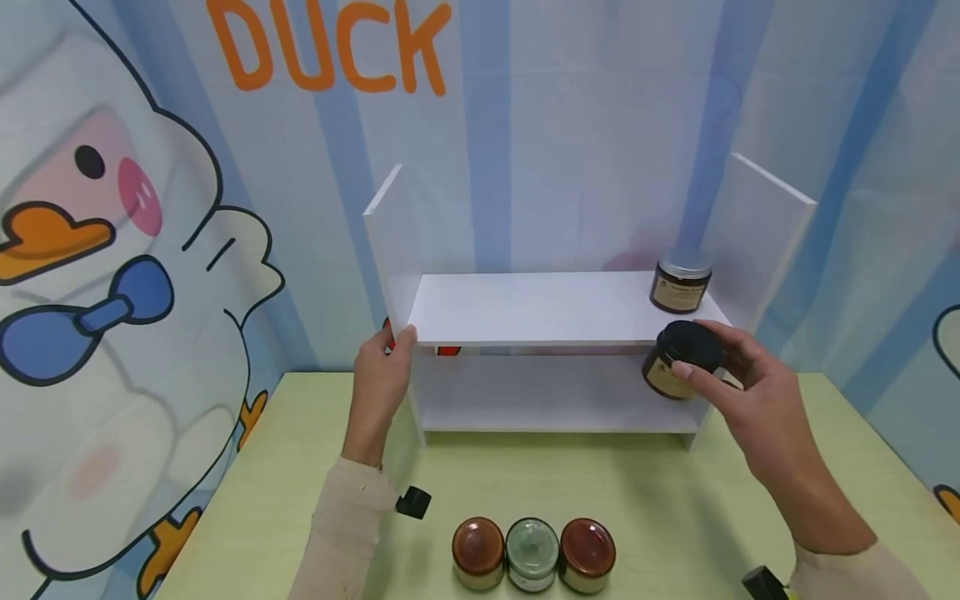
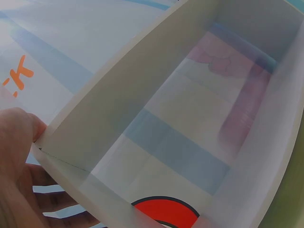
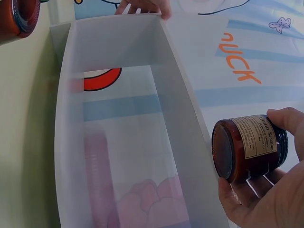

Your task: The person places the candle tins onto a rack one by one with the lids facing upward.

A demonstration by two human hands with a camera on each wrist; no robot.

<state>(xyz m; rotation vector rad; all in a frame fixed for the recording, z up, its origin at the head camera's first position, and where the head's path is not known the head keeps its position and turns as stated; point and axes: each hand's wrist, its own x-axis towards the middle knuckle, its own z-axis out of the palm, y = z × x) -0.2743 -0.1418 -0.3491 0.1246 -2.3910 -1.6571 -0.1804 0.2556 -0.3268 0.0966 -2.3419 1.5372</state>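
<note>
Three round amber and green glass jars (image 1: 533,552) stand on the yellow-green table (image 1: 660,517). Left hand (image 1: 381,382) pinches the left edge of the white two-tier shelf (image 1: 525,308). Right hand (image 1: 765,408) curls around a black-lidded amber glass jar (image 1: 672,350) before the shelf's right end, near a silver-lidded dark jar (image 1: 681,283).

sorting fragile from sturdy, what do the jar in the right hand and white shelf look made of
The jar in the right hand: probably glossy amber glass, judging by its shiny brown body, though plastic is possible. The white shelf: smooth, low-shine board, maybe laminated wood or plastic, going by its flat panels.
</note>
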